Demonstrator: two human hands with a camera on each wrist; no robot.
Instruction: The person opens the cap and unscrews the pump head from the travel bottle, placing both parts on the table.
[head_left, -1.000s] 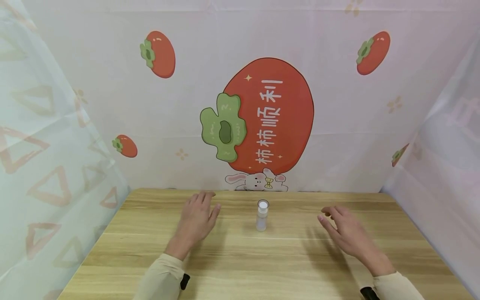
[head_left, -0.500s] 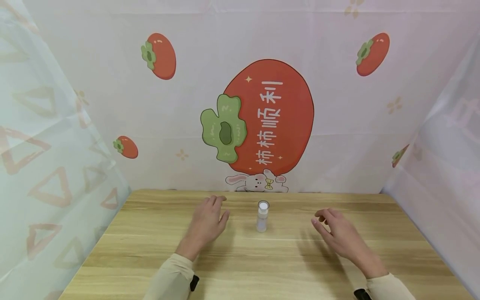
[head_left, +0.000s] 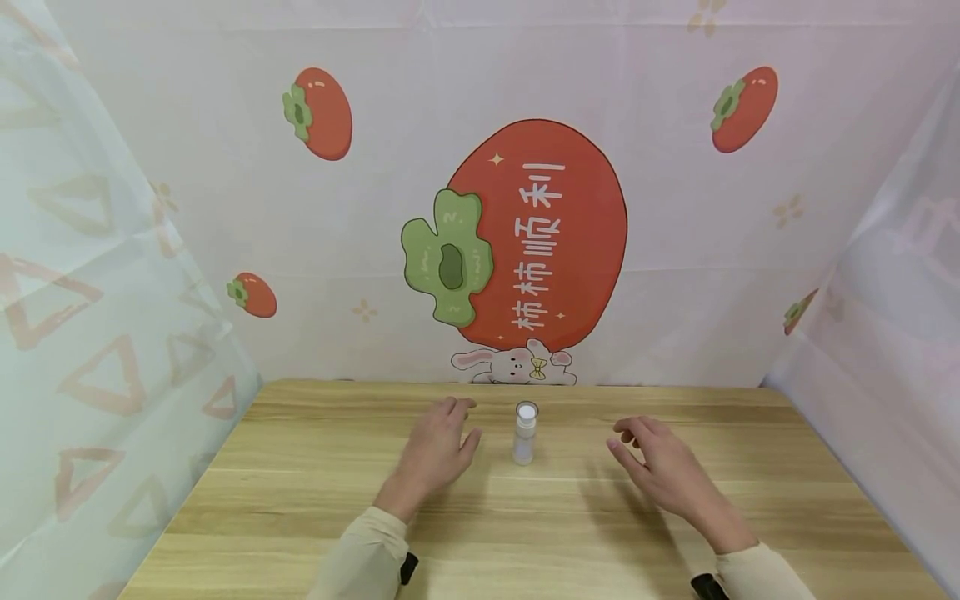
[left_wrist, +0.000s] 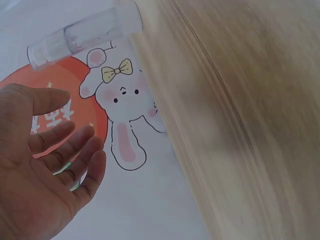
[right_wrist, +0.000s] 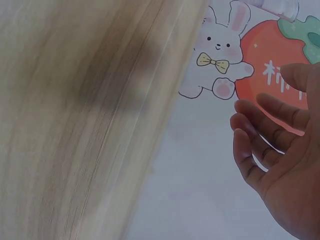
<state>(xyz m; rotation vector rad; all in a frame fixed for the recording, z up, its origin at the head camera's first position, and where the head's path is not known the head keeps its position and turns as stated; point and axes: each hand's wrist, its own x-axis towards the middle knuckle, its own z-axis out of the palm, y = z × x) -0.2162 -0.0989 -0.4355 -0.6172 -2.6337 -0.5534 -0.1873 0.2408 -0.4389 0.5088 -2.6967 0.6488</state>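
Observation:
A small clear bottle with a white pump top under a transparent cap (head_left: 524,433) stands upright on the wooden table, between my two hands. My left hand (head_left: 435,450) hovers to its left, fingers relaxed and holding nothing. To the bottle's right, farther off, is my right hand (head_left: 663,467), its fingers loosely bent around nothing. In the left wrist view the bottle (left_wrist: 85,35) shows whole at the top, apart from the left hand (left_wrist: 45,160). Only one end of the bottle (right_wrist: 280,7) enters the right wrist view, beyond the right hand (right_wrist: 285,150).
The wooden table (head_left: 510,542) ends at a white backdrop (head_left: 652,333) printed with persimmons and a rabbit (head_left: 513,365). White sheets (head_left: 82,333) hang along the left and right sides. Dark bands (head_left: 408,568) show at both sleeve cuffs.
Both hands have moved inward toward the bottle, the left hand going right and the right hand going left. The bottle stands where it was.

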